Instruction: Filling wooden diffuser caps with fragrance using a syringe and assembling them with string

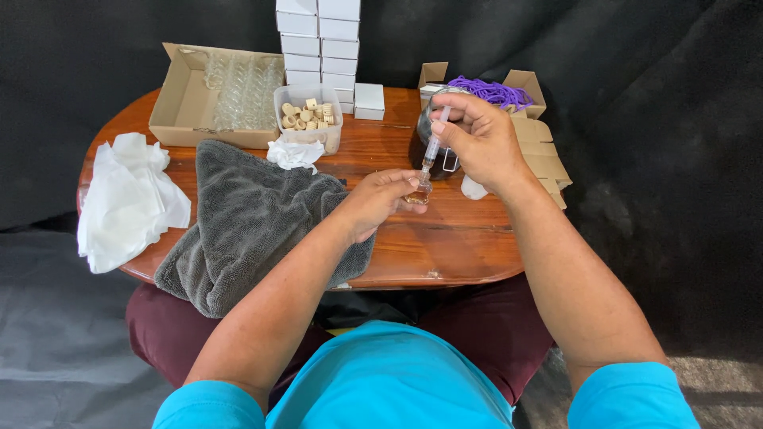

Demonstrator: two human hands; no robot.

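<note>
The person is sitting at a round wooden desk (445, 238), working over the middle of it, a little toward the near edge. The right hand (477, 139) is closing around a clear syringe (433, 147), fingers pinching the barrel while the thumb is resting at the plunger end, and the syringe is pointing steeply down. Its tip is meeting the mouth of a small glass bottle (419, 193), which the left hand (377, 200) is pinching between thumb and fingertips, holding it upright just above the desk top. An amber liquid is showing in the bottle's lower part.

Directly behind the right hand a dark glass jar (423, 147) with a metal clasp is standing. A grey towel (238, 222) is lying across the left half and hanging over the near edge, under the left forearm. White crumpled paper (127, 199) is sitting at the left edge. Along the far edge an open cardboard box (179, 99) of clear glassware is resting, then a plastic tub of corks (308, 115), then a stack of small white boxes (318, 40). At the far right corner a small carton with purple cord (493, 91) is lying beside flat tan card pieces (540, 155).
</note>
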